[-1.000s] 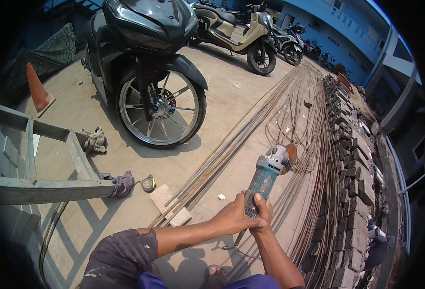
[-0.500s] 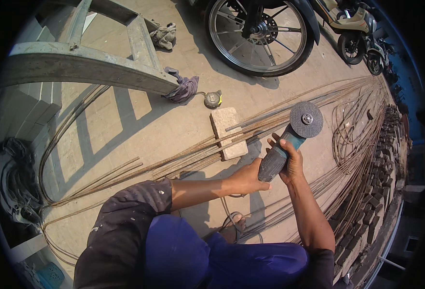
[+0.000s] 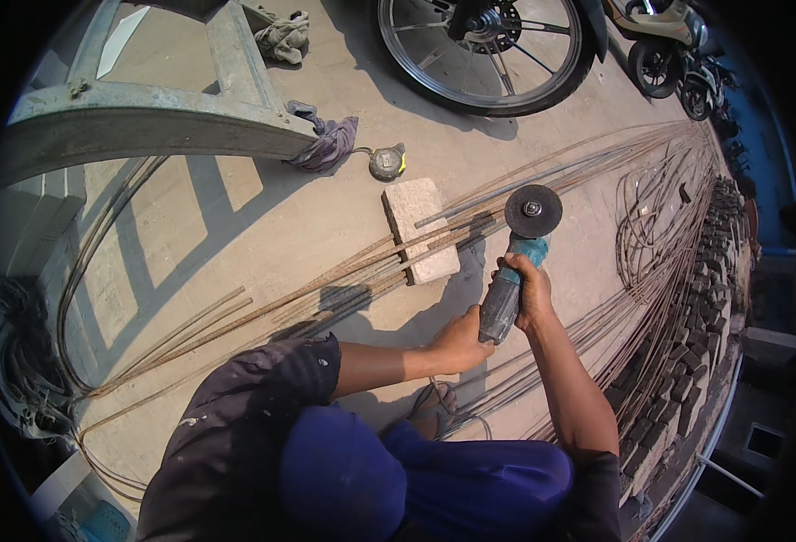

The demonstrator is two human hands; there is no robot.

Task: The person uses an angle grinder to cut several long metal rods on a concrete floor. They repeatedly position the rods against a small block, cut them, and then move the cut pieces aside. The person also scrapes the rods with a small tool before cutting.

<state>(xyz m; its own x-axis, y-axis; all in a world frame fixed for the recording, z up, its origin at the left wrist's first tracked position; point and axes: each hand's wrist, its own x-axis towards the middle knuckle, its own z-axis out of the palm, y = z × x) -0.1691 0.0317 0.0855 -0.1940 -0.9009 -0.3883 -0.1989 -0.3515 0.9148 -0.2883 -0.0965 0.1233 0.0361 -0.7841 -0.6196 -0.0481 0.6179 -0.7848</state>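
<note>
Both hands grip the grinder (image 3: 513, 271): the left hand (image 3: 459, 343) is clamped on the rear end of its grey body, the right hand (image 3: 529, 289) is wrapped around the body nearer the head. The disc (image 3: 533, 210) sits just above the rebar (image 3: 344, 275) that runs across a pale block (image 3: 420, 228) on the concrete floor (image 3: 235, 217). A tape measure (image 3: 387, 162) lies near a rag (image 3: 325, 143) beside a metal frame (image 3: 145, 117). A motorcycle wheel (image 3: 484, 50) stands beyond
</note>
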